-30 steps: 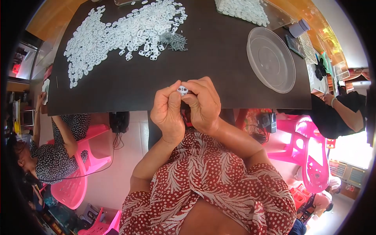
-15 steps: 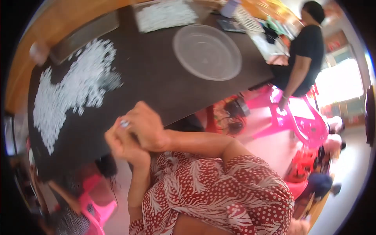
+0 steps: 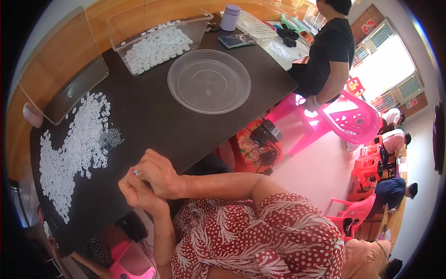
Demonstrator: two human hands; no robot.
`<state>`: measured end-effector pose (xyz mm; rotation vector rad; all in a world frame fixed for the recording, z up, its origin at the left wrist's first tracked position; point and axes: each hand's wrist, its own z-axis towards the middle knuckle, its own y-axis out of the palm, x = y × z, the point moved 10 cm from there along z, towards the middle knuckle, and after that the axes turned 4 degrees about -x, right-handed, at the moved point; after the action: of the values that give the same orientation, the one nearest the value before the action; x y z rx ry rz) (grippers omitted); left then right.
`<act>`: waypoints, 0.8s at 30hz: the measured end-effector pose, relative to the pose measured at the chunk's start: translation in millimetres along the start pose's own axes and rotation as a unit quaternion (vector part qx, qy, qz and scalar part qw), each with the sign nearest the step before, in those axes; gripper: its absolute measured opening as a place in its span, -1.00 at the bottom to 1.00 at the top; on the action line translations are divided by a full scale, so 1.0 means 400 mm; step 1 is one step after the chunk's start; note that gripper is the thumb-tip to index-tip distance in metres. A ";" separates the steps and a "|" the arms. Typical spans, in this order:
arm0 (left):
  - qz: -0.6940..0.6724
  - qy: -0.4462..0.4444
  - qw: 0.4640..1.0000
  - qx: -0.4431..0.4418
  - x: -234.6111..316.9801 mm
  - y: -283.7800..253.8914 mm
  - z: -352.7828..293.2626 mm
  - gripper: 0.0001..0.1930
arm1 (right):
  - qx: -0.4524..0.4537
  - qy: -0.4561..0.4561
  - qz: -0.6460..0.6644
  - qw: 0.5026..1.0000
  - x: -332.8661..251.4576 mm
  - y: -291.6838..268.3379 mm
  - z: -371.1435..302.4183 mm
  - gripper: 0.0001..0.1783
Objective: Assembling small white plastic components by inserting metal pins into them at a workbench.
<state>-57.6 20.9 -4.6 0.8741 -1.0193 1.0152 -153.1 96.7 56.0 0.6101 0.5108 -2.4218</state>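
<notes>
Pinching small white piece [image 3: 136,172] between hands [image 3: 160,175] [image 3: 136,192]

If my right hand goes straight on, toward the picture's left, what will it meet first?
Probably the left hand, close against the right hand near the small white piece. Beyond it, the pile of white pieces seems in line, but depth is hard to judge.

Lavender lidded tumbler [image 3: 230,19], upright; dark phone-like slab [image 3: 237,41], flat, just in front. White perforated basket [image 3: 257,27], just beside the tumbler. Black-shirted co-worker [image 3: 332,46], near a pink plastic chair [image 3: 350,135]. Black box [image 3: 266,132], on a red floral seat [image 3: 245,145]. Red plastic chairs [image 3: 364,169], in a row at right. Bright window [image 3: 389,58].
</notes>
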 end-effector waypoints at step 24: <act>-0.042 -0.117 0.991 -0.049 -0.020 -0.054 0.033 -0.71 | -0.055 0.186 -0.101 0.976 0.217 -0.142 0.258 -0.84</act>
<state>-41.8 0.3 -10.5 0.9619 -1.2095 0.7968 -282.6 51.5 107.1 1.0156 0.8931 -2.4517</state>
